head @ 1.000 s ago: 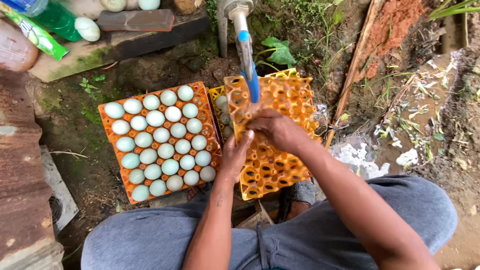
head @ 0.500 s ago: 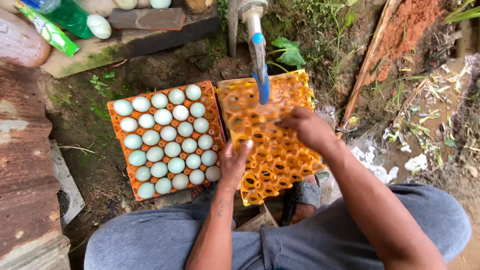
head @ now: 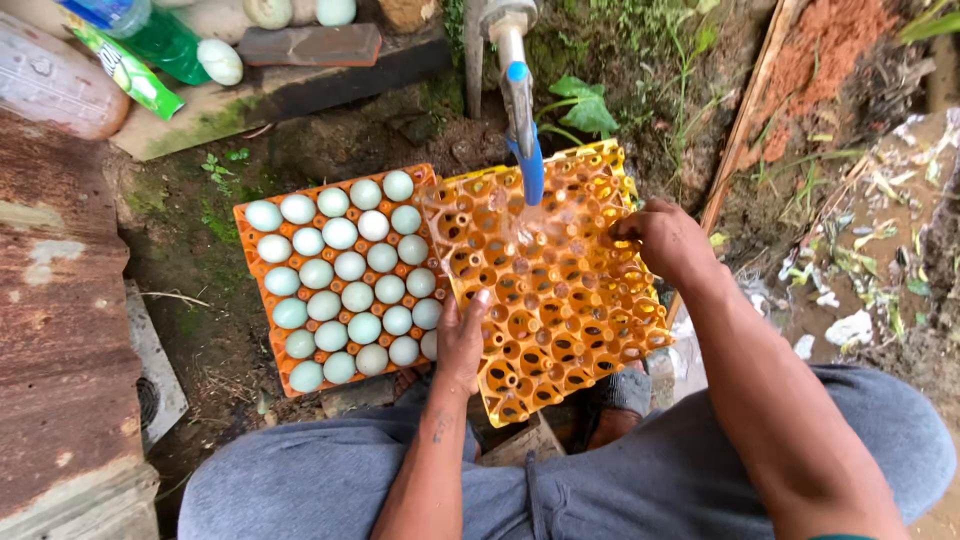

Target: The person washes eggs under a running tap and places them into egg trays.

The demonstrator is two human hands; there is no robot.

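Both hands grip empty orange tray (head: 560,300); tap (head: 520,90) above

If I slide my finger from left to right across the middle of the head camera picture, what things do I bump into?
Rusty metal sheet → orange tray full of pale eggs → left hand → empty orange tray under the tap's water → right hand → littered muddy ground.

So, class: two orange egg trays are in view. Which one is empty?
The right tray, held in both hands under the tap with water running on it. Its cups are bare, while the left tray on the ground is full of pale eggs.
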